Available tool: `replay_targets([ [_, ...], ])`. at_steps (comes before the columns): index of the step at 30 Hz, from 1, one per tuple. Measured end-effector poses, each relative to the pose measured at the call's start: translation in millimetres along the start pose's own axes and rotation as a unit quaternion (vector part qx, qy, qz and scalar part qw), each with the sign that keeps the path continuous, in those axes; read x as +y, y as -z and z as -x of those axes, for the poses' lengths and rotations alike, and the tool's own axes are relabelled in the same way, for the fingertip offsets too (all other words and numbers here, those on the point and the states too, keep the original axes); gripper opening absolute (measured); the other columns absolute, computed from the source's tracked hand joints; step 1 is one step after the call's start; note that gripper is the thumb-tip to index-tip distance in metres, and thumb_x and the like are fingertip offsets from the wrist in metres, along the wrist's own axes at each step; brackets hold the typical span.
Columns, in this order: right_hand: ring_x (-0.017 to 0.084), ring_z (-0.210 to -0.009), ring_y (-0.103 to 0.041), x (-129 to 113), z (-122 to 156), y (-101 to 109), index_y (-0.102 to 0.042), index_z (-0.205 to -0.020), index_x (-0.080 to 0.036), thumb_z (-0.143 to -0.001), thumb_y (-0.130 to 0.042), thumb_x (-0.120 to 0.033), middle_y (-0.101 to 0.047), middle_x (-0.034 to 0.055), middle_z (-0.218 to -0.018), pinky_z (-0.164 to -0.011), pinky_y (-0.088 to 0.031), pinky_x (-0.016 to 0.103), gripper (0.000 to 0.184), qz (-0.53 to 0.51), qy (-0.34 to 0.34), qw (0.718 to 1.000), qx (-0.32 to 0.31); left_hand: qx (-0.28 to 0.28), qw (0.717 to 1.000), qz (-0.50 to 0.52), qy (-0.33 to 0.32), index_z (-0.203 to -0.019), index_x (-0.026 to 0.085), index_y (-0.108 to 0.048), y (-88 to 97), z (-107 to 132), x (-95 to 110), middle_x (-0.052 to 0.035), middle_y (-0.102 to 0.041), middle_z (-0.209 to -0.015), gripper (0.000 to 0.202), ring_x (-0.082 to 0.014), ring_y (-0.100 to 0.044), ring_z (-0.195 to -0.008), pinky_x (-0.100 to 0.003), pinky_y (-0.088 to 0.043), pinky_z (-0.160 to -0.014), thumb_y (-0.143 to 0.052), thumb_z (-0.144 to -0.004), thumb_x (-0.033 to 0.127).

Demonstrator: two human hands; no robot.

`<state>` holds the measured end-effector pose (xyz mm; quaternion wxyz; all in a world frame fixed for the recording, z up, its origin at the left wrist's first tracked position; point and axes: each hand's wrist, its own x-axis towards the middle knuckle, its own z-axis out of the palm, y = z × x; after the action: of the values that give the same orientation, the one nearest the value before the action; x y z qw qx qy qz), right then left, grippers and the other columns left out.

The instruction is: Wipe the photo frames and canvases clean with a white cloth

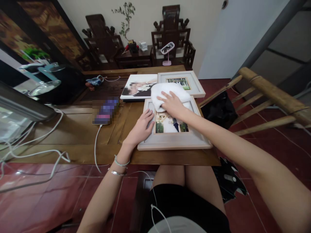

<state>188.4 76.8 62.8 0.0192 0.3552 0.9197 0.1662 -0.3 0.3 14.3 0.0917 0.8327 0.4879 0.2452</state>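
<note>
A: Head view. Right hand (172,104)?

B: Palm down, fingers fanned over a white cloth (178,90), fingertips on top of it.

A: Cloth's position?

B: On the upper part of the near picture frame (173,144), covering some of its photo; in view it overlaps a corner of the second frame (198,86) behind. Contact there: cannot tell.

A: Left hand (143,126)?

B: Fingers extended, thumb apart, resting on the near frame's left border. Bracelets at the wrist.

A: Surroundings?

B: Near frame flat by the edge of a wooden table (80,139). Photo panel (138,87) beyond; phone (106,111) farther left, white cable (96,147) attached.
</note>
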Motion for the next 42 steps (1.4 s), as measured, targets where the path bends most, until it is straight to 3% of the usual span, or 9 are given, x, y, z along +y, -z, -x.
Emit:
replay_targets([
  [7, 0.031, -0.135, -0.036, 49.8, 69.2, 2.8, -0.071, -0.105, -0.015, -0.082, -0.041, 0.002, -0.050, 0.0063, -0.141, -0.105, -0.030, 0.053, 0.041, 0.052, -0.099, 0.992, -0.065, 0.017, 1.000, 0.011, 0.010, -0.125, 0.007, -0.057, -2.6, -0.9, -1.0, -0.0160, -0.053, -0.137, 0.041, -0.0273, -0.038, -0.136, -0.046, -0.032, -0.114, -0.041, -0.092, 0.026],
  [10, 0.030, -0.133, -0.039, 54.6, 92.4, 5.2, -0.071, -0.103, -0.012, -0.078, -0.044, 0.004, -0.052, 0.0093, -0.139, -0.105, -0.032, 0.050, 0.040, 0.057, -0.114, 0.990, -0.068, 0.029, 0.999, 0.016, 0.011, -0.126, 0.007, -0.056, -3.3, -1.1, -0.4, -0.0154, -0.054, -0.136, 0.042, -0.0269, -0.038, -0.136, -0.046, -0.032, -0.114, -0.040, -0.092, 0.024],
  [15, 0.032, -0.132, -0.041, 24.8, 127.0, 12.0, -0.073, -0.094, -0.008, -0.071, -0.047, 0.004, -0.051, 0.0137, -0.138, -0.104, -0.036, 0.048, 0.037, 0.028, -0.094, 0.994, -0.047, 0.024, 0.999, 0.036, 0.025, -0.123, 0.009, -0.059, -1.4, -2.2, -1.3, -0.0144, -0.055, -0.135, 0.041, -0.0274, -0.042, -0.134, -0.046, -0.033, -0.113, -0.044, -0.089, 0.025],
  [23, 0.031, -0.130, -0.044, -36.9, 194.9, 44.4, -0.074, -0.076, -0.017, -0.058, -0.049, 0.001, -0.055, 0.0095, -0.135, -0.103, -0.041, 0.049, 0.036, -0.074, -0.044, 0.996, -0.029, 0.038, 0.999, 0.028, 0.026, -0.125, 0.006, -0.057, -4.0, -0.3, 1.1, -0.0165, -0.052, -0.138, 0.041, -0.0263, -0.038, -0.136, -0.045, -0.031, -0.114, -0.043, -0.089, 0.022],
  [27, 0.030, -0.131, -0.043, -35.9, 186.3, 41.7, -0.073, -0.084, -0.016, -0.061, -0.048, 0.001, -0.053, 0.0097, -0.137, -0.103, -0.042, 0.046, 0.039, -0.066, -0.068, 0.995, -0.026, 0.048, 0.998, 0.020, 0.025, -0.123, 0.007, -0.058, -6.2, -0.3, 1.6, -0.0160, -0.053, -0.137, 0.039, -0.0256, -0.039, -0.136, -0.045, -0.032, -0.114, -0.043, -0.090, 0.022],
  [36, 0.031, -0.121, -0.051, 32.0, 111.0, 9.9, -0.070, -0.100, -0.010, -0.067, -0.043, 0.004, -0.053, 0.0167, -0.135, -0.091, -0.046, 0.041, 0.044, -0.037, -0.120, 0.992, -0.009, 0.061, 0.998, 0.011, 0.029, -0.123, 0.007, -0.058, -9.2, -0.5, 1.5, -0.0169, -0.054, -0.136, 0.038, -0.0255, -0.040, -0.135, -0.045, -0.032, -0.114, -0.044, -0.091, 0.023],
  [39, 0.032, -0.123, -0.048, 26.5, 111.9, 14.8, -0.071, -0.093, -0.009, -0.067, -0.043, 0.004, -0.057, 0.0177, -0.130, -0.093, -0.044, 0.043, 0.040, -0.022, -0.092, 0.995, -0.031, 0.067, 0.997, 0.024, 0.038, -0.125, 0.008, -0.056, -9.7, 0.5, 1.2, -0.0163, -0.053, -0.137, 0.039, -0.0252, -0.041, -0.134, -0.046, -0.032, -0.113, -0.045, -0.090, 0.023],
  [42, 0.034, -0.124, -0.047, 2.1, 133.4, 30.2, -0.071, -0.089, -0.010, -0.066, -0.046, 0.003, -0.059, 0.0185, -0.127, -0.093, -0.045, 0.044, 0.036, -0.025, -0.065, 0.995, -0.064, 0.070, 0.996, 0.035, 0.042, -0.127, 0.008, -0.054, -10.1, 1.0, 1.1, -0.0168, -0.051, -0.139, 0.041, -0.0254, -0.041, -0.134, -0.046, -0.032, -0.113, -0.046, -0.090, 0.023],
])
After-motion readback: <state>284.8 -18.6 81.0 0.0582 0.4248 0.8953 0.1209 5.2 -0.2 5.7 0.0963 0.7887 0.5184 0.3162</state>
